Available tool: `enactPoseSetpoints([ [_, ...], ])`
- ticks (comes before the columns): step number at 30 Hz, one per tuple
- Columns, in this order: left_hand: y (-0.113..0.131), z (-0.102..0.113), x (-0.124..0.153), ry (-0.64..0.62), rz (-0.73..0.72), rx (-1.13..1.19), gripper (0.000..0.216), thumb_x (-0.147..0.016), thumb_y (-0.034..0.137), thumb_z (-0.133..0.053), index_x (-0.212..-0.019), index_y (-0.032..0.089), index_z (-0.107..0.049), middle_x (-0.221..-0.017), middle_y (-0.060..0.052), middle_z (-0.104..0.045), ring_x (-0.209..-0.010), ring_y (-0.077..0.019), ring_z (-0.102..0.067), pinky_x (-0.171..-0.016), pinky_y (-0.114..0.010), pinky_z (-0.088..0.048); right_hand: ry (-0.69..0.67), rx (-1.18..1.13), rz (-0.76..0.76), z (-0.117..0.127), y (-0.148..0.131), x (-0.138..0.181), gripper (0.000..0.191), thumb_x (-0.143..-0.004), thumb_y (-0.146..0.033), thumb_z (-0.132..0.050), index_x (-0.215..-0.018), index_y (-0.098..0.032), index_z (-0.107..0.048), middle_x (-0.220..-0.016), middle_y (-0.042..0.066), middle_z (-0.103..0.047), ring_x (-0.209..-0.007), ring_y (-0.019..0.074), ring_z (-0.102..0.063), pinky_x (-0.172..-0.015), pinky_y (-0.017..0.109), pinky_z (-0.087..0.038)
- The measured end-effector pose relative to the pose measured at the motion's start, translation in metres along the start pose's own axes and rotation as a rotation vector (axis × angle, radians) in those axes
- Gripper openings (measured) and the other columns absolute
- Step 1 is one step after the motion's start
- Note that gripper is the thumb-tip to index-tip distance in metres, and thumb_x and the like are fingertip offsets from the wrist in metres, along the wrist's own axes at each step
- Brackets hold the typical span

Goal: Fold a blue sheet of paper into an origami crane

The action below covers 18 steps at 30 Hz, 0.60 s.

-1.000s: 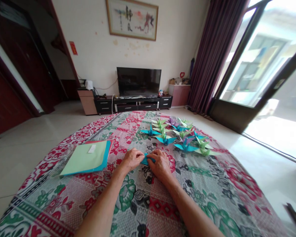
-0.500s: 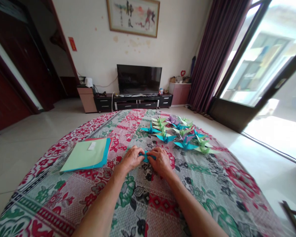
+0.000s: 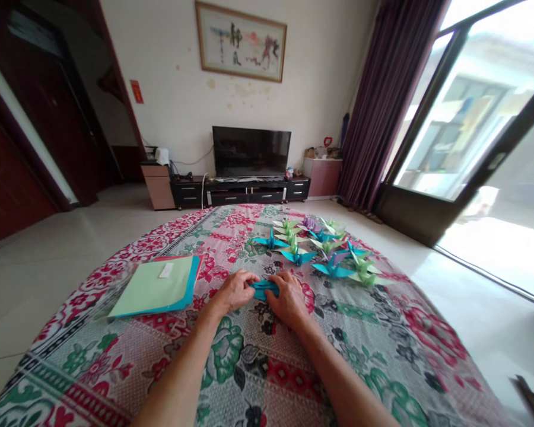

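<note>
A small piece of folded blue paper (image 3: 264, 289) lies between my two hands, over the middle of the table. My left hand (image 3: 237, 289) pinches its left end between thumb and fingers. On the other side, my right hand (image 3: 289, 296) grips the right end, with the thumb in front and the fingers behind. Creases run across the paper; its ends are hidden under my fingers. Beyond my right hand stand several folded paper cranes, among them a blue crane (image 3: 333, 267), a green crane (image 3: 365, 274) and a purple crane (image 3: 310, 223).
A stack of square paper (image 3: 155, 287), green on top with blue and red below, lies to the left, with a small white slip (image 3: 166, 270) on it. The round table wears a flowered tablecloth (image 3: 267, 367). Past it stand a television (image 3: 251, 152) and a low cabinet (image 3: 231, 196).
My hands have moved slightly apart, and more of the blue paper shows between them. The whole view has shifted a little downward in the frame. The cranes and paper stack stay in place.
</note>
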State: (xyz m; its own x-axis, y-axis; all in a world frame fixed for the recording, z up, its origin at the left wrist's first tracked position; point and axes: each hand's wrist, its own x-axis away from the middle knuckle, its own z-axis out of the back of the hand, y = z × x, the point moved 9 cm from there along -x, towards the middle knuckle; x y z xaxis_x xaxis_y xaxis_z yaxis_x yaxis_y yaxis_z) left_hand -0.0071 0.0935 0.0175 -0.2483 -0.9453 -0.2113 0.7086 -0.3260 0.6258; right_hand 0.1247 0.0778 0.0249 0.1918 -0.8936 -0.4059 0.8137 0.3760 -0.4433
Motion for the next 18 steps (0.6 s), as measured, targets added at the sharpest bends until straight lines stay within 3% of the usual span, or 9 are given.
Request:
enactPoseSetpoints([
  [4, 0.009, 0.008, -0.001, 0.155, -0.031, -0.13, 0.022, -0.076, 0.014, -0.048, -0.09, 0.016, -0.066, -0.091, -0.006, -0.062, -0.081, -0.0146, -0.057, -0.079, -0.027, -0.045, 0.017, -0.002, 0.007, -0.001, -0.001, 0.001, 0.021, -0.073, -0.025, -0.057, -0.092, -0.02, -0.064, -0.099, 0.008, -0.058, -0.093, 0.0226, -0.05, -0.085, 0.033, -0.035],
  [7, 0.02, 0.005, 0.0, 0.165, -0.116, -0.274, 0.02, -0.08, 0.022, -0.048, -0.087, 0.018, -0.067, -0.093, -0.007, -0.061, -0.091, -0.0188, -0.054, -0.086, -0.033, -0.041, 0.033, -0.021, -0.011, 0.0, 0.0, 0.002, 0.023, -0.07, -0.023, -0.059, -0.092, -0.019, -0.061, -0.097, 0.008, -0.058, -0.09, 0.0227, -0.051, -0.083, 0.034, -0.036],
  [13, 0.016, 0.001, 0.0, 0.118, -0.121, -0.225, 0.01, -0.073, 0.018, -0.056, -0.081, 0.017, -0.063, -0.09, -0.005, -0.061, -0.09, -0.0187, -0.054, -0.083, -0.032, -0.041, 0.029, -0.117, 0.012, 0.002, -0.001, 0.001, 0.025, -0.067, -0.02, -0.06, -0.092, -0.019, -0.058, -0.093, 0.006, -0.061, -0.089, 0.0214, -0.054, -0.08, 0.032, -0.038],
  [18, 0.018, 0.01, -0.001, 0.154, -0.088, -0.083, 0.007, -0.073, 0.017, -0.056, -0.075, 0.018, -0.062, -0.077, -0.002, -0.062, -0.075, -0.014, -0.056, -0.071, -0.025, -0.043, 0.039, -0.237, 0.072, 0.006, -0.003, -0.001, 0.017, -0.079, -0.022, -0.052, -0.094, -0.021, -0.06, -0.088, 0.004, -0.064, -0.081, 0.0174, -0.058, -0.074, 0.027, -0.041],
])
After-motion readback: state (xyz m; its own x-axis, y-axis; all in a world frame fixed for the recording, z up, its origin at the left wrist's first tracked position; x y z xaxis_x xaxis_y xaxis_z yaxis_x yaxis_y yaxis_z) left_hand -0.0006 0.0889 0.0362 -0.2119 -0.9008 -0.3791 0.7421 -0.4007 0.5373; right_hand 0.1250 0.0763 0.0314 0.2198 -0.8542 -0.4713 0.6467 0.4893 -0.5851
